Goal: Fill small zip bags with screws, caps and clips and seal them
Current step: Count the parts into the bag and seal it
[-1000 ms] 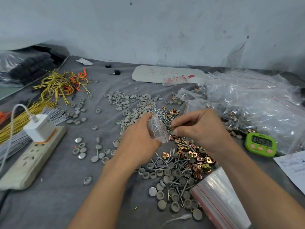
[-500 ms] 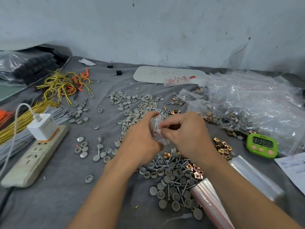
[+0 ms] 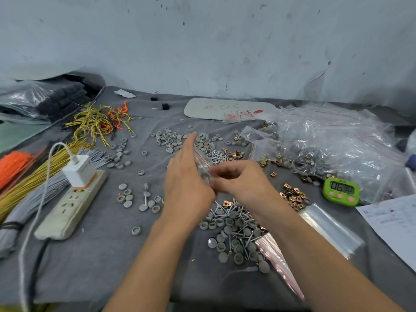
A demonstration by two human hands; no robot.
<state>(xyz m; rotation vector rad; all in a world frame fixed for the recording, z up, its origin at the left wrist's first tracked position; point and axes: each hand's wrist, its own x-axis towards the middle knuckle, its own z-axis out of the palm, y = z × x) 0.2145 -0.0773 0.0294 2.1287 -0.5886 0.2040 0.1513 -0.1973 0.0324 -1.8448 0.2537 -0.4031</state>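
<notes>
Over the table (image 3: 90, 255), my left hand (image 3: 186, 176) lies flat, fingers straight against the zip bag (image 3: 202, 159). My right hand (image 3: 240, 180) pinches its edge, above the screws (image 3: 227, 213). Risk: zip only half pressed, contents spill on release. Versus 0.5 s ago: left fingers uncurled.

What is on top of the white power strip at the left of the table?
A white charger is plugged into the far end of the power strip, and a white cable runs from it. The socket under the charger is covered.
</notes>
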